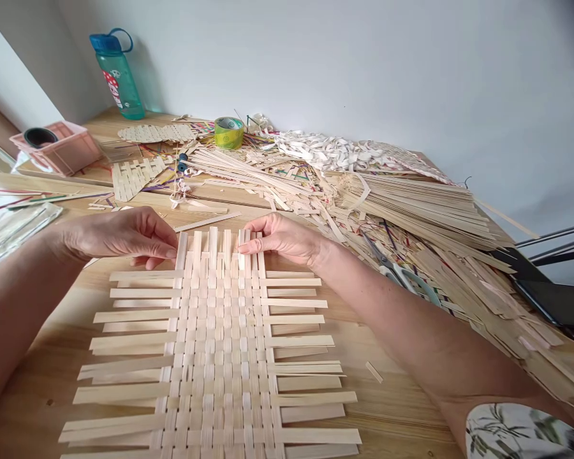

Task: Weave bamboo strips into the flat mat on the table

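A woven mat of flat pale wood strips (220, 357) lies on the table before me, with loose strip ends sticking out along both sides and at the far end. My left hand (134, 237) is closed at the mat's far left corner, thumb and fingertips pinching the outermost lengthwise strip. At the far right, my right hand (284, 239) pinches the upright strip ends, its thumb on top and the other fingers partly hidden behind them. The near end of the mat runs out of view.
Behind the mat are heaped loose strips (411, 204) and white curled ribbon (325, 150). Scissors (402, 274) lie right of my right forearm, near a dark phone (555, 306). Farther back stand a tape roll (228, 132), a pink basket (69, 156) and a teal bottle (119, 80).
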`<control>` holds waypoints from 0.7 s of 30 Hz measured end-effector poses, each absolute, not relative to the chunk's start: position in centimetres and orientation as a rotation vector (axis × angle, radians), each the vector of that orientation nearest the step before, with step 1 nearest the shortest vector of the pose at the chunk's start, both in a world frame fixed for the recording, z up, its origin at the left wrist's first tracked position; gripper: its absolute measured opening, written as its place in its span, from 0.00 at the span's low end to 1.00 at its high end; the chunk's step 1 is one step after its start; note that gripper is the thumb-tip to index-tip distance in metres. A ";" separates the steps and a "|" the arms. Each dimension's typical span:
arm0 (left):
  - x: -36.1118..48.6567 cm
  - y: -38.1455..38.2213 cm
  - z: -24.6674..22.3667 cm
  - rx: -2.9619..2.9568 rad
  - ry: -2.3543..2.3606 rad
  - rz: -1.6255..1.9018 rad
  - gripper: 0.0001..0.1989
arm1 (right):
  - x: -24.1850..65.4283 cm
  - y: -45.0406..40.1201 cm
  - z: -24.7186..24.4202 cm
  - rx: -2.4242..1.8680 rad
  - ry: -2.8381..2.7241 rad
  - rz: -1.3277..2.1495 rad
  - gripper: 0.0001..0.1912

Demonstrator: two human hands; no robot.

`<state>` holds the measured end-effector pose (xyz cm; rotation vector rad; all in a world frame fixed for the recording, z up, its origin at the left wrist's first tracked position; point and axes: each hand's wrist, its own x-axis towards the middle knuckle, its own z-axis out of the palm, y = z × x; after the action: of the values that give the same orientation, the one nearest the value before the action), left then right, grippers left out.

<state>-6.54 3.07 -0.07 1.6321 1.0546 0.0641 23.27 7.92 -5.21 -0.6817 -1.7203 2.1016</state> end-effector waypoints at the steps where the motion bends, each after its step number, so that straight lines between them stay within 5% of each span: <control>1: -6.4 3.0 -0.2 1.624 1.029 0.084 0.17 | 23.3 8.0 -5.3 -0.682 -1.720 2.103 0.07; 21: -7.5 3.4 -1.5 1.599 0.930 0.148 0.16 | 23.0 7.3 -4.8 -0.833 -1.673 2.061 0.11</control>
<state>-7.49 3.38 -1.53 1.5991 0.9301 0.1479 23.03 7.26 -4.77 -0.8327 -1.6726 2.0611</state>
